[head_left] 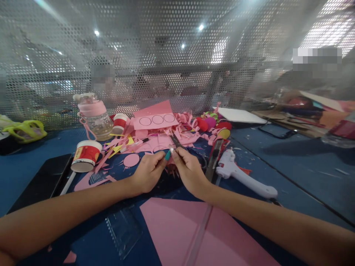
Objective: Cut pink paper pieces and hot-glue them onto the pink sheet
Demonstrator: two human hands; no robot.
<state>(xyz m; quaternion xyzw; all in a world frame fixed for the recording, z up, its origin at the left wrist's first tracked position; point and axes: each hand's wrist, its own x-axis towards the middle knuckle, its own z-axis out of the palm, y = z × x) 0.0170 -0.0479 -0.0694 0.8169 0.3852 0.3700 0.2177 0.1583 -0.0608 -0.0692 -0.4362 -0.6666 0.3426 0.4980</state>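
Note:
My left hand (149, 170) and my right hand (192, 173) meet over the middle of the table, thumbs and fingertips pinched close together. Between them is a small piece of pink paper (172, 167), mostly hidden by the fingers; its lower edge looks fringed. A teal nail shows on my left thumb. Just beyond my fingertips lie scissors (175, 140), partly covered by scraps. A cut pink paper circle (131, 160) rests left of my left hand. Below both wrists spreads a large pink sheet (177, 225), with a long translucent stick (200, 236) across it.
Right of my hands lie a utility knife (214, 159) and a white glue gun (246, 176). A clear ruler (123, 231) is at front left. Paper cups (86, 157), a black phone (41, 181) and a pink-topped bottle (95, 118) stand or lie left. Pink scraps (185, 138) pile before a perforated screen (166, 48).

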